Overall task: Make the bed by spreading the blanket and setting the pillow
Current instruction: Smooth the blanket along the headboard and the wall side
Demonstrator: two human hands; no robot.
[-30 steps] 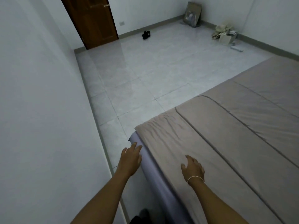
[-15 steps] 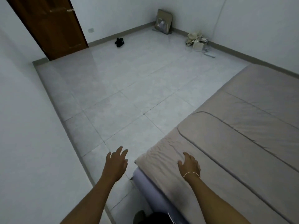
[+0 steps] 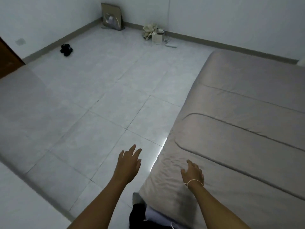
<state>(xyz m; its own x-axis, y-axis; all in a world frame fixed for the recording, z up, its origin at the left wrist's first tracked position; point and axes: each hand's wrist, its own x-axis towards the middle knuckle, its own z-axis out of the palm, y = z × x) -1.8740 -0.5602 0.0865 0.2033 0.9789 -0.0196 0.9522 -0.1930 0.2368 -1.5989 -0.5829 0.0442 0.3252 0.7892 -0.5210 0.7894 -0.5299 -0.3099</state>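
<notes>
A taupe quilted blanket (image 3: pixel 239 123) lies spread over the bed on the right, with small wrinkles at its near corner. My right hand (image 3: pixel 192 173) hovers over or rests on that wrinkled corner, fingers relaxed and holding nothing. My left hand (image 3: pixel 129 162) hangs in the air over the tiled floor just left of the bed's edge, fingers spread and empty. A sliver of something white (image 3: pixel 301 61) shows at the far right edge by the head of the bed; I cannot tell if it is the pillow.
White floor tiles (image 3: pixel 102 100) stretch to the left of the bed. A black item (image 3: pixel 66 49) lies by the far wall. A leaning board (image 3: pixel 112 19) and a pile of clutter (image 3: pixel 154 34) sit in the far corner. A brown door (image 3: pixel 8 58) stands at left.
The view has swung right, away from the left wall. Both hands have shifted right in the frame; the left hand moved off the bed's edge and now hangs over the floor.
</notes>
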